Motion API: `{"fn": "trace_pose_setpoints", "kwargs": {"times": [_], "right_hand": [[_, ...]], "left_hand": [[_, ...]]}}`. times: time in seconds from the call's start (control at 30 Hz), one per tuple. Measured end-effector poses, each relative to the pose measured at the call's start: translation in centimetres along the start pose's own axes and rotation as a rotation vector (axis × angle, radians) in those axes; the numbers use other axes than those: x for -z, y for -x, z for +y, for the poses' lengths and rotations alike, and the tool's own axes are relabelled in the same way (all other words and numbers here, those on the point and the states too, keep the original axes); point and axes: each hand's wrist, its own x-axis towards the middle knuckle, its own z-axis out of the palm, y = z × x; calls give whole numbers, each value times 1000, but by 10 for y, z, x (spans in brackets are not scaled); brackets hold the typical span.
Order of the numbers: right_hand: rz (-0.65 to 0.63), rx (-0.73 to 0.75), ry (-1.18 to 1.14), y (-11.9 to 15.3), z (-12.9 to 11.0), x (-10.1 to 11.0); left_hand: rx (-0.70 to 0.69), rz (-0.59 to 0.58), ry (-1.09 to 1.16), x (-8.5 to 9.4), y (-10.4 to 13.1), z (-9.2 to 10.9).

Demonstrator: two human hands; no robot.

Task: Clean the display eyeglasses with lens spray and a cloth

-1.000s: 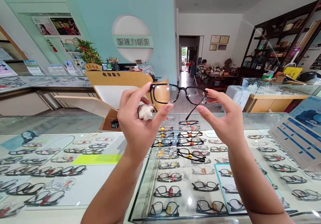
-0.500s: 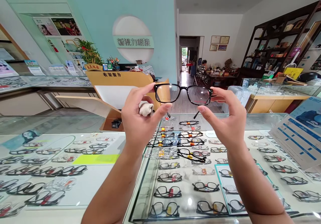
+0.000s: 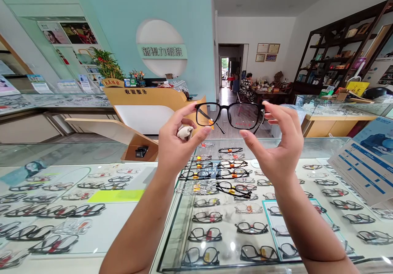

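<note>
Black-framed eyeglasses (image 3: 225, 107) are held up in front of me, above the glass counter, with the temples pointing away. My left hand (image 3: 181, 139) pinches the frame's left corner between fingers and thumb. A crumpled off-white cloth (image 3: 185, 132) is tucked in the same palm. At the other corner, the fingers of my right hand (image 3: 276, 139) grip the frame, its thumb below the lens. Red print shows on the right lens, and an orange tag hangs behind the left one. Below my hands, several eyeglasses (image 3: 233, 189) lie in rows on the display case.
The glass display case (image 3: 172, 241) spans the foreground, with more frames on both sides. A printed card (image 3: 362, 171) stands at the right. Beyond is a wooden reception desk (image 3: 147, 98). A person (image 3: 246, 87) sits at a far table, near a dark shelf (image 3: 344, 48).
The eyeglasses have shifted slightly right and turned, so the temples show more behind the lenses. My left hand moved right with them; both hands keep hold.
</note>
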Motion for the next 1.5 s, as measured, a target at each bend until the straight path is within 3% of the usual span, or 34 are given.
{"fn": "trace_pose_setpoints", "kwargs": {"times": [0.5,0.67,0.9,1.1,1.27,1.5], "right_hand": [[45,183,156,5,-4,-4],[-11,55,100,6,-9,-2],[-186,-210,-105,4,-2,-3],[-247,-379,-247,6,4,-6],[-231,-394,-303,8,5,-8],[-111,-315,-282,5,5,-8]], "left_hand": [[-153,3,112,-16,-5,-22],[-207,70,63,-18,-5,-23],[-334,300,-152,-15,5,-18],[-407,316,-173,-11,12,-12],[-410,302,-195,-12,12,-10],[-388,314,-211,-15,11,-16]]}}
